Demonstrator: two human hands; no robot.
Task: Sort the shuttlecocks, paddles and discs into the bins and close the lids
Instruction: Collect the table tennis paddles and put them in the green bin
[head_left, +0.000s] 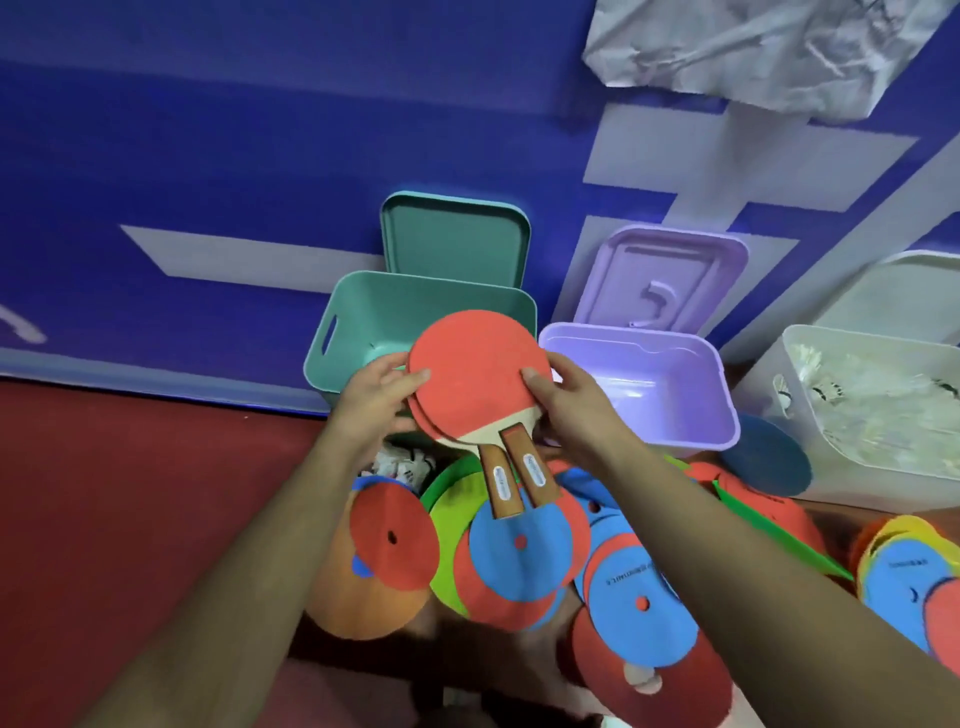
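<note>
Two red paddles (475, 379) with wooden handles are stacked together in front of the teal bin (363, 317). My left hand (376, 400) grips their left edge and my right hand (569, 408) grips their right edge. The handles point down toward me. Below them lies a heap of flat discs (524, 551) in blue, red, orange and green. An open purple bin (649, 384) stands to the right of the teal one. At far right a white bin (872, 405) holds white shuttlecocks. A few shuttlecocks (400, 465) show under my left wrist.
The teal lid (454, 239) and the purple lid (665, 280) lean against the blue wall behind their bins. A white lid (904, 291) stands behind the white bin. A further stack of discs (914, 582) sits at the right edge. Red floor spreads to the left.
</note>
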